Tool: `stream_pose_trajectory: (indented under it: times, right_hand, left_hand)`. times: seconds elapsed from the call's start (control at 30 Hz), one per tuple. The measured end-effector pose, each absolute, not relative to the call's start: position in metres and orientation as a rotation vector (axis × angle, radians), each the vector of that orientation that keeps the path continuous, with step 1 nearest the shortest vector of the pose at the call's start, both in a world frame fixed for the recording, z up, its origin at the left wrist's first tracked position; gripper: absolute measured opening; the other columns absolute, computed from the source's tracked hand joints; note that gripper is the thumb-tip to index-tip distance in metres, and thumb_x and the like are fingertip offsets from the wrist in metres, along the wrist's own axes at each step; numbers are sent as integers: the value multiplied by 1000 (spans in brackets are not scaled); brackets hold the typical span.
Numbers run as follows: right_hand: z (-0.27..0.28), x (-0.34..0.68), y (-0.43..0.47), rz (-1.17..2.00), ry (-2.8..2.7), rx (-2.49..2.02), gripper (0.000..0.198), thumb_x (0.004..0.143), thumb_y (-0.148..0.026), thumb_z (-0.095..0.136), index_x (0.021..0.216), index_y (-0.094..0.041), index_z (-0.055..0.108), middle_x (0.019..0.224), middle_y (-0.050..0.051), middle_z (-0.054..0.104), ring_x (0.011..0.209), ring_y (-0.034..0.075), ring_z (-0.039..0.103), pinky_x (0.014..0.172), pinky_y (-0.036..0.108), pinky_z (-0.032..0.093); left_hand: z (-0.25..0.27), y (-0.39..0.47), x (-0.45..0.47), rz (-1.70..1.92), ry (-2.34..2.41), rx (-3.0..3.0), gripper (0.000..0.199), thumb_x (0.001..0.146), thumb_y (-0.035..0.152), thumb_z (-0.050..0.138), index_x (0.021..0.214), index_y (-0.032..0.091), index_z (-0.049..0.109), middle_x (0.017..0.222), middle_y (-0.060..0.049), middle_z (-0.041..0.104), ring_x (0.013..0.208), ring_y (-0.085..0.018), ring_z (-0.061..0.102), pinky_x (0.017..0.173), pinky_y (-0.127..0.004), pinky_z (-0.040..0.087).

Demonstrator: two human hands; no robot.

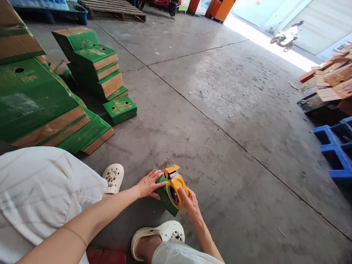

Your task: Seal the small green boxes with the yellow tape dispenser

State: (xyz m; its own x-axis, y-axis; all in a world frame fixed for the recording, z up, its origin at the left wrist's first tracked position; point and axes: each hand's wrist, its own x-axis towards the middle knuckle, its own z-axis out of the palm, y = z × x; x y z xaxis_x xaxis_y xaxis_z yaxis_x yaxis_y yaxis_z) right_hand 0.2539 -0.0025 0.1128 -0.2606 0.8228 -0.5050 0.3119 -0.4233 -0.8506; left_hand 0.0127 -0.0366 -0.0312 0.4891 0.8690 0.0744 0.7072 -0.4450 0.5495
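Note:
A small green box [172, 209] stands on the concrete floor between my feet, partly covered by my hands and the tool over it. My left hand [150, 184] lies on the box's near left side with its fingers spread. In my right hand [190, 204] is a yellow tape dispenser [180, 185], with fingers wrapped round its frame. The dispenser sits over the right part of the box, its head pointing away from me. Whether its tape touches the box I cannot tell.
Stacked green cartons [35, 99] rise at the left, with a stepped pile of green boxes [106, 69] behind. Blue plastic pallets [334, 150] and flattened cardboard [330, 80] lie at the right. Farther off are a wooden pallet [112, 8] and a white scooter [288, 36].

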Motion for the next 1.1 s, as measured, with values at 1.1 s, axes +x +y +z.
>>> stream_pose_trajectory:
  times: [1.1]
  right_hand:
    - [82, 277, -41, 554, -2778, -2031, 70, 94, -38, 79, 159, -44, 53, 141, 16, 63, 123, 35, 67, 102, 43, 52]
  left_hand:
    - [-18, -42, 35, 218, 1247, 2367, 143, 54, 74, 96, 171, 25, 30, 175, -24, 26, 162, -50, 20, 130, -71, 10]
